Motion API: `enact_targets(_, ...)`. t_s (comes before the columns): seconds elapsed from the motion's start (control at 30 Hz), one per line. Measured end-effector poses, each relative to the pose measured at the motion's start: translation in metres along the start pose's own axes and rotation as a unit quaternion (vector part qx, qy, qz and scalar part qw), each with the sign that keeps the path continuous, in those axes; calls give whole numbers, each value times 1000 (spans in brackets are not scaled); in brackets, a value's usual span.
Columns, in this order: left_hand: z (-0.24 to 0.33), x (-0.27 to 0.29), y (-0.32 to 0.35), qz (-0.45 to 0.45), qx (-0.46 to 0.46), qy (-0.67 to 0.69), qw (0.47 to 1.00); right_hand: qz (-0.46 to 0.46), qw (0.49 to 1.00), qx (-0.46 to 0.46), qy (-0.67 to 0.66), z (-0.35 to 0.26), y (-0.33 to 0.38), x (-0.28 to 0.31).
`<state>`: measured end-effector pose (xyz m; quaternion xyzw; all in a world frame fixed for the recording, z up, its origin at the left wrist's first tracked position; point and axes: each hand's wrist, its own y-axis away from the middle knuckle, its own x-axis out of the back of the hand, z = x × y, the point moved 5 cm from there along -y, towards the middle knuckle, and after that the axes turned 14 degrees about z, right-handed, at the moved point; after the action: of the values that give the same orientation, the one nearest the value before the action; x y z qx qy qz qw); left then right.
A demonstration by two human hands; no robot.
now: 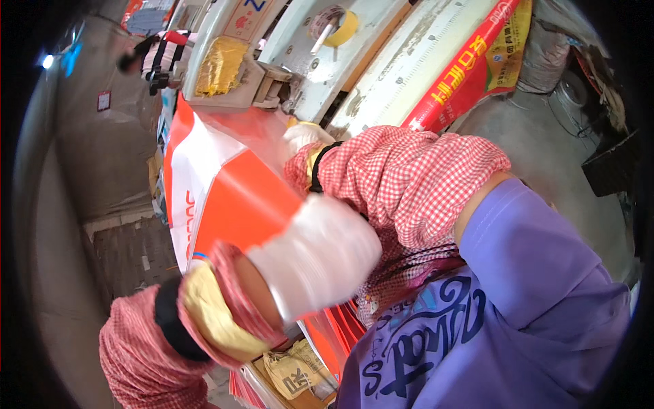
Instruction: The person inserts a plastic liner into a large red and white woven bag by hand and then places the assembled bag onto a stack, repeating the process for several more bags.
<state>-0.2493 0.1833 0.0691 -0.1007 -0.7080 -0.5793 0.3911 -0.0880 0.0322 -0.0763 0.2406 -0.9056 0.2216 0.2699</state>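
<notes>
A large orange and white sack (235,198) lies flat in front of me. My left hand (317,253), in a white glove and blurred, lies over the sack's near right part with its back to the camera, so its fingers are hidden. My right hand (304,136), also in a white glove, grips the sack's far edge right beside a grey machine (272,85). Both forearms wear red checked sleeve covers with yellow cuffs.
A yellow tape roll (338,26) hangs on the machine's upper part. A rolled red and yellow sack (470,68) leans along a white panel at the upper right. More folded sacks (293,371) are stacked below my left wrist. Grey concrete floor (545,150) lies to the right.
</notes>
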Motion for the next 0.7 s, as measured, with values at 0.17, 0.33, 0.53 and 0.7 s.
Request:
enact_targets(0.17, -93, 60, 54, 86, 66, -82, 991, -42, 909, 211, -356, 1, 5, -9)
enact_targets(0.33, -47, 50, 81, 16, 81, -81, 993, -77, 634, 392, -662, -4, 9, -11)
enact_targets(0.53, 10, 9, 2, 87, 75, 122, 986, -127, 303, 267, -906, 46, -15, -36)
enact_targets(0.7, -17, 0, 4, 124, 74, 96, 985, -67, -4, -85, -994, 43, 2, -59)
